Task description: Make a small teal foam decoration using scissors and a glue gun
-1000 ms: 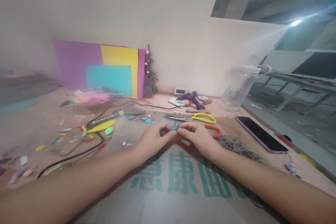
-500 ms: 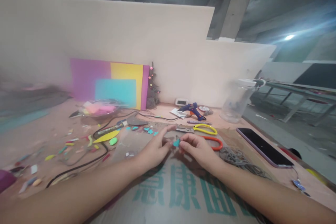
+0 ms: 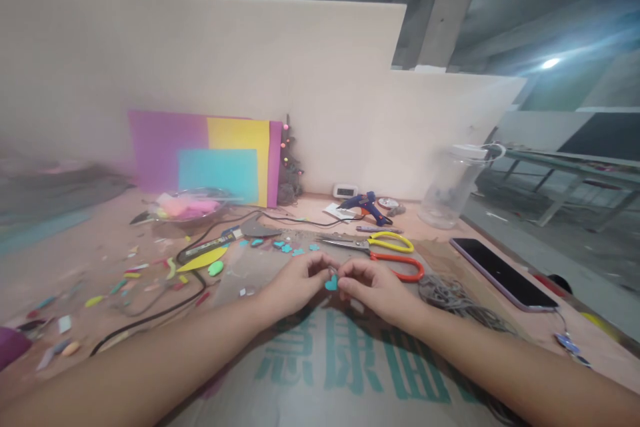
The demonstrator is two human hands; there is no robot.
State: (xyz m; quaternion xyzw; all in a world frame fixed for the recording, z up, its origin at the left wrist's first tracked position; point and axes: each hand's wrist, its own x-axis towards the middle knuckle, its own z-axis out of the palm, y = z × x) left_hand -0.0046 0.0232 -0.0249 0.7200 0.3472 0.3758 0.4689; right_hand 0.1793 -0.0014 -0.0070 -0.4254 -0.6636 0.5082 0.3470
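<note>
A small teal heart-shaped piece [image 3: 331, 283] hangs between my two hands, over the brown cardboard [image 3: 240, 387] with teal printed characters. My right hand [image 3: 373, 285] pinches its right edge between thumb and fingers. My left hand [image 3: 300, 283] is closed, thumb and forefinger together at the top of the piece. A thin grey bit shows between the fingertips, too small to make out. Just beyond my hands lie scissors [image 3: 393, 242] with one yellow and one red handle, opened apart. Several teal flower-like cutouts [image 3: 286, 248] lie behind my left hand.
A blue glue gun [image 3: 367, 205] and a small digital clock [image 3: 345, 191] stand at the back. On the right are a phone [image 3: 500, 273], tangled grey cord [image 3: 457, 303] and a clear jug [image 3: 445, 190]. A utility knife [image 3: 210, 245], black cable [image 3: 150, 315] and scattered scraps lie left.
My left fingers, stretched out before, have closed in on the teal piece. The piece has come slightly lower and turned so its heart shape shows.
</note>
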